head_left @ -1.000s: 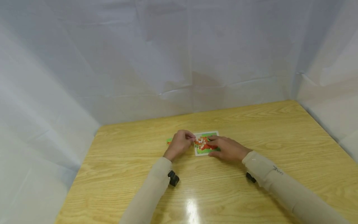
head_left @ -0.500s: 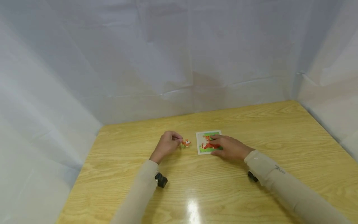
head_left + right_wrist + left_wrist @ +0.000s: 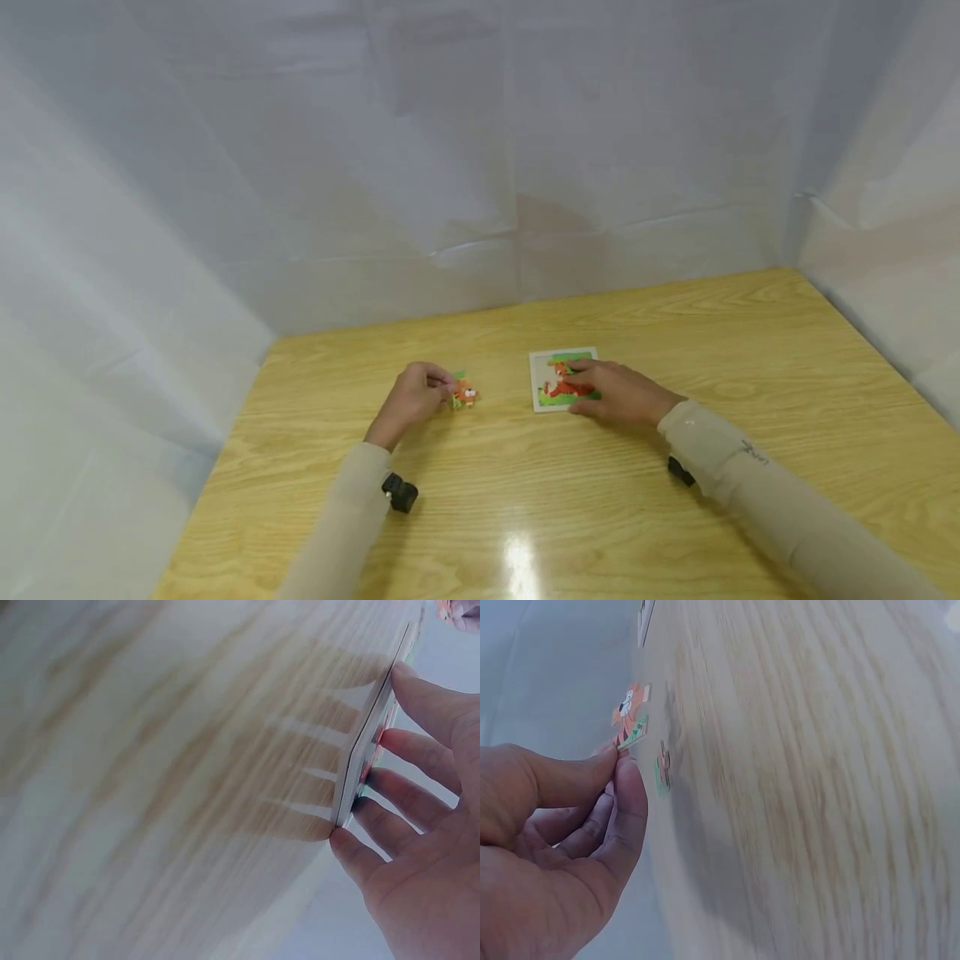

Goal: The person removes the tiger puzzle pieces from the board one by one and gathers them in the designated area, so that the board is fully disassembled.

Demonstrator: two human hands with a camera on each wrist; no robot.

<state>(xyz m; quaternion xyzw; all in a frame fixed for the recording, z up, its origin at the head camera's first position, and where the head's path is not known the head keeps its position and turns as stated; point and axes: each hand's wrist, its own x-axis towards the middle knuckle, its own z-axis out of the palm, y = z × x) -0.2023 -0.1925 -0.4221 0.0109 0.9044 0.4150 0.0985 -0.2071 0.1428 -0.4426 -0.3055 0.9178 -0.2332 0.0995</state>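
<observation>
My left hand (image 3: 414, 402) pinches a jigsaw piece with a cartoon tiger's face (image 3: 465, 394) between thumb and forefinger. The left wrist view shows the held jigsaw piece (image 3: 631, 709) tilted above the table, a green edge at the fingertips. Just beyond the fingers lies another jigsaw piece (image 3: 661, 771), green and orange, partly hidden in the head view. My right hand (image 3: 626, 397) rests on the white-framed puzzle board (image 3: 536, 387), fingers spread over its right side. In the right wrist view, fingertips touch the board's edge (image 3: 352, 761) and face. Orange and green pieces fill part of the board; its upper left is pale.
The wooden table (image 3: 480, 475) extends around both hands, with a glossy light reflection near the front. A white sheet (image 3: 420, 167) hangs behind the table and along both sides. A black wrist camera (image 3: 400, 492) sits on the left sleeve.
My left hand has moved left, away from the board, carrying the tiger-face jigsaw piece. The board's upper left now shows bare. My right hand stays on the board, which has shifted slightly right in view.
</observation>
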